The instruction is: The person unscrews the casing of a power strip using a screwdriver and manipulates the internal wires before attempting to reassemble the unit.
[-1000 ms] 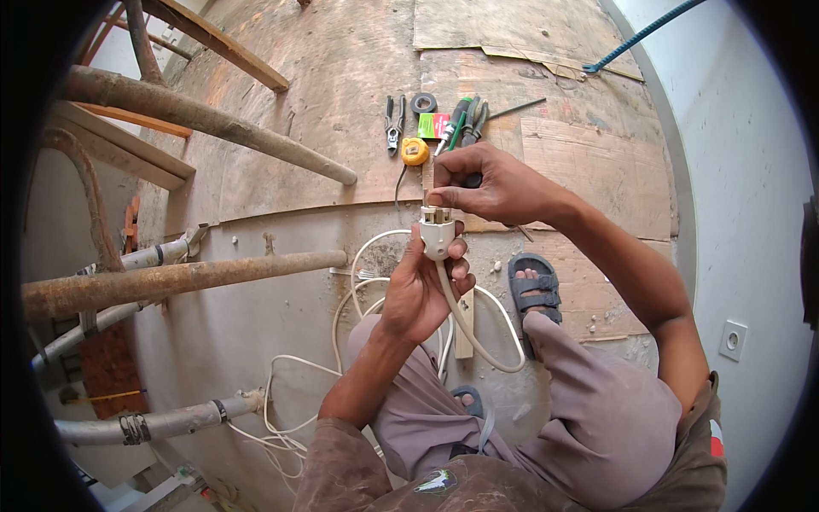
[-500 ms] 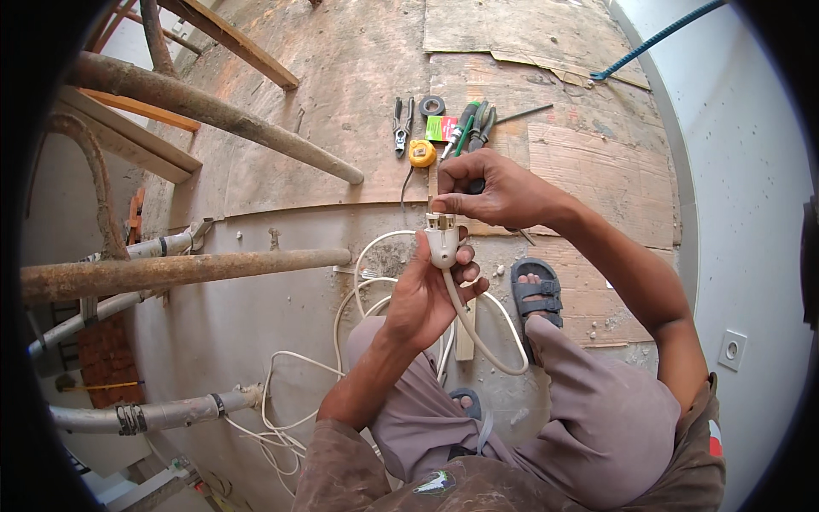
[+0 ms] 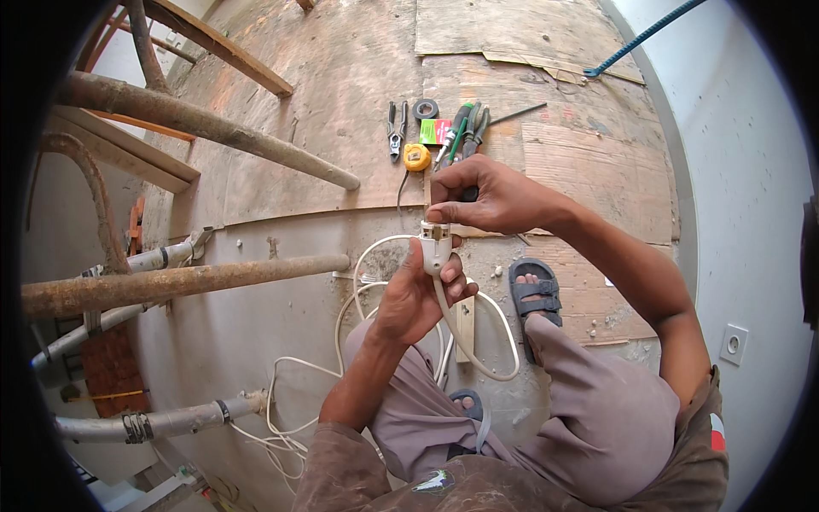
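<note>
Upright in my left hand (image 3: 414, 294) is an opened white electrical plug (image 3: 436, 252), its metal inner parts showing at the top. A thick white cable (image 3: 465, 354) runs out of its lower end and loops down between my knees. My right hand (image 3: 482, 200) closes in a pinch at the plug's top, thumb and fingertips touching or almost touching it. Something dark (image 3: 468, 194) shows within the curl of its fingers; I cannot make out what it is. Ahead lie pliers (image 3: 396, 132), a roll of black tape (image 3: 426, 109), a yellow tape measure (image 3: 416, 157) and green-handled screwdrivers (image 3: 461, 119).
Rusty scaffold pipes (image 3: 230, 275) and wooden beams (image 3: 230, 51) jut in from the left. More white cable (image 3: 286, 439) lies tangled on the floor. A white wall with an outlet (image 3: 733, 345) stands on the right. A blue rod (image 3: 648, 38) leans there. Worn boards (image 3: 341, 102) cover the floor ahead.
Both hands and the plug have shifted only slightly in the picture, along with the whole scene. My right fingertips stay at the plug's top, and my left hand keeps its hold.
</note>
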Motion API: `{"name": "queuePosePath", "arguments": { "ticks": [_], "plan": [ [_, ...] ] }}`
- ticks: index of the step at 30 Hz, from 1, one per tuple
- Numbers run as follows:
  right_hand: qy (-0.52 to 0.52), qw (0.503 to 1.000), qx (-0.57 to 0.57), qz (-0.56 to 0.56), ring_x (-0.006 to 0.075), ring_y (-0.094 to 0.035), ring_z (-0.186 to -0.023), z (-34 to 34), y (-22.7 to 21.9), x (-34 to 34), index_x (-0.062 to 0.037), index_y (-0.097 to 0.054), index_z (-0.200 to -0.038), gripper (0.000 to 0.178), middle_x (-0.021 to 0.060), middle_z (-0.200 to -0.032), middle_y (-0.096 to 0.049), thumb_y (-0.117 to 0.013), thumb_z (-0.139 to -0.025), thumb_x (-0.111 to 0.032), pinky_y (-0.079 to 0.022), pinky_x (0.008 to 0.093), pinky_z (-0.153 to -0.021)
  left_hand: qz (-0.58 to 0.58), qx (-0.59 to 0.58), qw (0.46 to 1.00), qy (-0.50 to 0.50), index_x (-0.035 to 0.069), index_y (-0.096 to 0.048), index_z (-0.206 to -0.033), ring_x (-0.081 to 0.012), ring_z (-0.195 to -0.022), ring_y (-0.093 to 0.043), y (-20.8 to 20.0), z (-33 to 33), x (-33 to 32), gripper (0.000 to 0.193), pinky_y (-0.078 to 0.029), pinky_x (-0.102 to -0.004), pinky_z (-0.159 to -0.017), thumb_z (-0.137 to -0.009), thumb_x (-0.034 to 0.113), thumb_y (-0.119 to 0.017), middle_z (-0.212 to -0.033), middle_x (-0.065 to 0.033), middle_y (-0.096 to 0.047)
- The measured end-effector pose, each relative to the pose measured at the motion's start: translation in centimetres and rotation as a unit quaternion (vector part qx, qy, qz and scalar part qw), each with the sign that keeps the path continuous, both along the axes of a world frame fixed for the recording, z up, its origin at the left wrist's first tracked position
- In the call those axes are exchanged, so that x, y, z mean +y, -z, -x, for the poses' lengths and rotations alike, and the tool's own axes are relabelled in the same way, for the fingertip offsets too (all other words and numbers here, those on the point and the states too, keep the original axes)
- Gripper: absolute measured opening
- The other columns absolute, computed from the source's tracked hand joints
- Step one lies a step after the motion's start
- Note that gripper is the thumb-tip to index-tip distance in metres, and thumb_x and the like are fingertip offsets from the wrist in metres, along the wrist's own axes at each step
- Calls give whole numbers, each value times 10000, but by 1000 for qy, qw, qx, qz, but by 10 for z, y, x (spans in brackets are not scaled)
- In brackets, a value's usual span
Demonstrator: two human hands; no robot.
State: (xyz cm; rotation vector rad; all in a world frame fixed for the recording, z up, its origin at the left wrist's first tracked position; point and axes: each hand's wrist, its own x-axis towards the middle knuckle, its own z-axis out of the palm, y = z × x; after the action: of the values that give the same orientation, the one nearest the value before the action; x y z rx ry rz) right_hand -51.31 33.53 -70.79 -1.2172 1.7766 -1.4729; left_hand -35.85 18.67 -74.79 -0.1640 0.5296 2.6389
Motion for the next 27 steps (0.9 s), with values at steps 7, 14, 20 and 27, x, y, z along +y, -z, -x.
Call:
{"name": "queuePosePath", "arguments": {
  "ticks": [7, 14, 20, 27],
  "plan": [
    [5, 1000, -4, -12, 96, -468, -650, 2, -6, 4, 16, -598, -765, 300, 44, -653, -544, -677, -888, -245, -385, 290, -596, 36, 16, 999, 18, 46, -437, -1301, -134, -772, -516, -5, 3, 4, 591, -421, -415, -934, -999, 531, -286, -825, 11, -479],
    [20, 1000, -11, -18, 91, -463, -641, 2, -11, 7, 11, -603, -756, 325, 40, -647, -539, -691, -878, -278, -377, 284, -572, 24, 14, 1000, -13, 52, -449, -1298, -120, -762, -510, -6, 5, 13, 581, -415, -389, -902, -1009, 520, -263, -825, 21, -475],
    [17, 999, -23, -45, 94, -474, -636, 3, -7, 10, 12, -615, -760, 322, 43, -638, -539, -697, -873, -278, -382, 282, -573, -2, 0, 1000, -14, 19, -418, -1287, -138, -752, -474, -3, 4, 14, 614, -376, -361, -864, -987, 544, -317, -812, 0, -463],
    [33, 998, -12, -48, 88, -465, -628, 1, -14, 8, 13, -608, -745, 326, 44, -624, -533, -706, -866, -274, -379, 287, -563, -1, 25, 1000, 3, 24, -428, -1287, -121, -731, -460, -2, 6, 11, 604, -383, -363, -867, -995, 537, -299, -805, 12, -454]
  ]
}}
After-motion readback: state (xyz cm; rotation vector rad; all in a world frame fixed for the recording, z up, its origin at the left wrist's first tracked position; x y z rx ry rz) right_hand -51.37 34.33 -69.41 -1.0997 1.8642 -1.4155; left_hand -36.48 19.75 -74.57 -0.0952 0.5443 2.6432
